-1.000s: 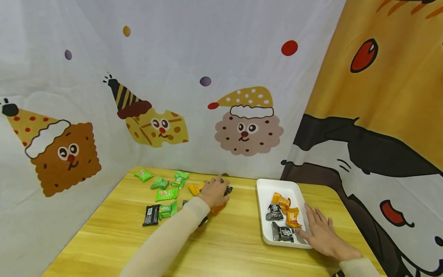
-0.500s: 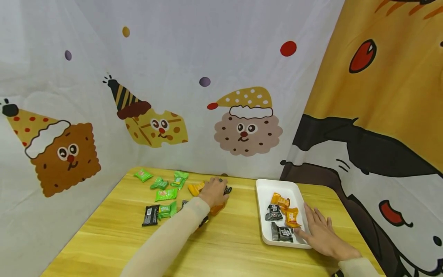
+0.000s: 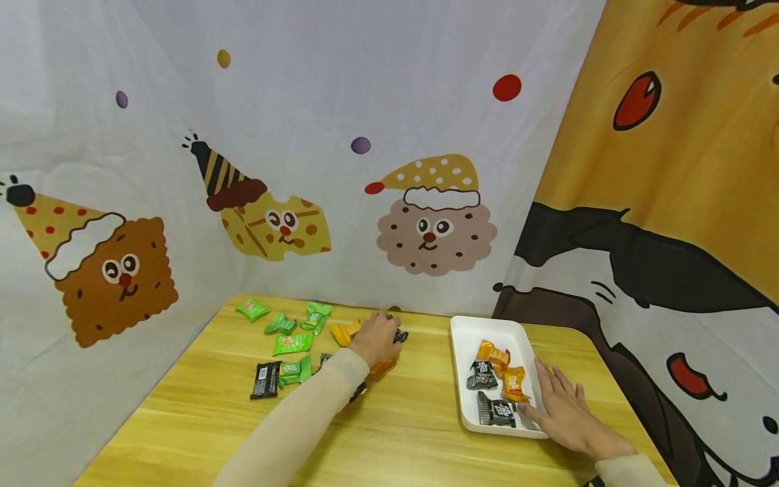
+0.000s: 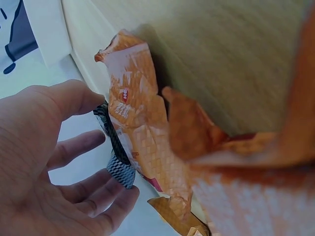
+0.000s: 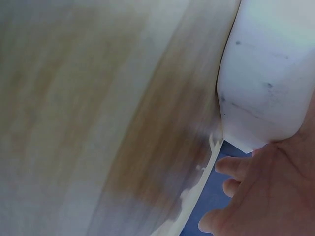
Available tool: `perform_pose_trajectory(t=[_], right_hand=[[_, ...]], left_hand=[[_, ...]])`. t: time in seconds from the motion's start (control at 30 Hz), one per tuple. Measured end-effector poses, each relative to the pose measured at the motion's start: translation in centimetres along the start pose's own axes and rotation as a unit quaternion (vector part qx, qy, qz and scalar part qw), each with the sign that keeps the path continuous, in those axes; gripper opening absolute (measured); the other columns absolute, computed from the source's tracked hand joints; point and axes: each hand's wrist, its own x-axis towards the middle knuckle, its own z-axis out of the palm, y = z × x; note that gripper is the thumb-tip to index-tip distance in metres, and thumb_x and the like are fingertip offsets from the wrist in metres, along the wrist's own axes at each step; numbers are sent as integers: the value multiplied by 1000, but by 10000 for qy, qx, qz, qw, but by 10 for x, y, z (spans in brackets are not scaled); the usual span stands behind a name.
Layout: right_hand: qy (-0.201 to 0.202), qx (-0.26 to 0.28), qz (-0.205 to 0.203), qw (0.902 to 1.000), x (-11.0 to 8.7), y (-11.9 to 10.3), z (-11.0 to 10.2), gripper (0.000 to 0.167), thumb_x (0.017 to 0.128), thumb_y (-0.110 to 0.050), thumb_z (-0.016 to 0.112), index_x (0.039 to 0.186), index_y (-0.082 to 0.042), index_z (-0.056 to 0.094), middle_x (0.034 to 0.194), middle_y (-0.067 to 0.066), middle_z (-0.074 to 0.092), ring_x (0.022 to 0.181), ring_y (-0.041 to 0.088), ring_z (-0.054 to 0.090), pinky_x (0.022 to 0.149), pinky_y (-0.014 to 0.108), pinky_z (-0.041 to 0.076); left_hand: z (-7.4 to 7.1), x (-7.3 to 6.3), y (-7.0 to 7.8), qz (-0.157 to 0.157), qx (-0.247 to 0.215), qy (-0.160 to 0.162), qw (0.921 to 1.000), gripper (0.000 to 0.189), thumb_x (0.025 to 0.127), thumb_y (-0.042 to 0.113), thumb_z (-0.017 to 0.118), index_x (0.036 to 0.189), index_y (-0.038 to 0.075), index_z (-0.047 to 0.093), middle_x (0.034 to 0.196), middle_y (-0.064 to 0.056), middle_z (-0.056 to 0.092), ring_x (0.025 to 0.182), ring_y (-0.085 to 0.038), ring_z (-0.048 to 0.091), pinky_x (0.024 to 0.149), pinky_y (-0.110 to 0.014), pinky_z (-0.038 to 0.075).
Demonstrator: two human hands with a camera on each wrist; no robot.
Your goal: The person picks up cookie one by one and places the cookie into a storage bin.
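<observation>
My left hand (image 3: pixel 376 338) reaches over the wrapped snacks at the table's back middle. In the left wrist view, its fingertips pinch a black-checkered wrapped snack (image 4: pixel 120 172), right beside an orange wrapped snack (image 4: pixel 138 108). In the head view, one end of a black wrapper (image 3: pixel 399 335) shows past that hand, and an orange packet (image 3: pixel 382 368) lies partly under it. My right hand (image 3: pixel 575 414) rests with straight fingers at the right rim of a white tray (image 3: pixel 487 328). In the tray lie orange packets (image 3: pixel 513 383) and black packets (image 3: pixel 497 410).
Several green packets (image 3: pixel 293 343) are spread over the table's back left, with a black packet (image 3: pixel 265 379) beside them. Another orange packet (image 3: pixel 345 332) lies left of my left hand. A printed curtain (image 3: pixel 426 81) hangs right behind the wooden table (image 3: pixel 402 433).
My left hand stays over the pile, its fingers drawn in slightly. The right hand and the tray have not moved.
</observation>
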Motion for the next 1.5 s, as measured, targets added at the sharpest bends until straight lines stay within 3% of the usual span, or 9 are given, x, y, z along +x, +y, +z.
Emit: perform_pose_trajectory(t=[0.27, 0.5, 0.8, 1.03, 1.2, 1.5], right_hand=[[-12, 47, 16, 10000, -1, 0, 0, 118, 111, -69, 68, 181, 8, 12, 184, 44, 24, 168, 74, 18, 125, 102, 9], [-18, 52, 16, 10000, 0, 0, 0, 119, 111, -69, 68, 182, 8, 12, 185, 43, 23, 168, 74, 18, 125, 102, 9], [-14, 59, 35, 10000, 0, -1, 0, 118, 111, -69, 68, 182, 8, 12, 185, 43, 23, 169, 74, 17, 126, 101, 9], [-49, 30, 68, 10000, -1, -2, -1, 120, 110, -71, 68, 182, 7, 12, 185, 43, 23, 169, 73, 16, 126, 101, 7], [-75, 55, 95, 9999, -1, -3, -2, 120, 110, -70, 68, 182, 7, 11, 185, 43, 22, 169, 73, 16, 126, 101, 6], [-82, 77, 66, 9999, -1, -3, -1, 119, 110, -70, 68, 182, 7, 11, 185, 43, 21, 170, 73, 15, 127, 101, 6]], left_hand=[[5, 3, 0, 47, -51, 41, 10000, 51, 106, 24, 85, 154, 9, 72, 155, -25, 65, 133, -40, 70, 106, -54, 69], [4, 3, 3, -29, 50, 22, 10000, 55, 107, 27, 86, 157, 10, 69, 159, -26, 62, 139, -40, 67, 112, -53, 67], [0, 5, 10, 8, 220, 101, 9997, 55, 106, 26, 88, 156, 10, 70, 159, -25, 62, 138, -38, 68, 110, -50, 68], [-1, 3, 12, 130, 182, 195, 9996, 54, 107, 26, 87, 156, 10, 70, 158, -24, 63, 137, -37, 67, 108, -48, 68], [-2, 3, 15, 272, 141, 356, 9989, 56, 108, 27, 87, 158, 9, 69, 161, -24, 62, 144, -38, 66, 114, -47, 67], [-4, 6, 23, 542, 242, 691, 9958, 50, 107, 27, 87, 151, 10, 72, 143, -17, 70, 129, -31, 72, 108, -40, 68]])
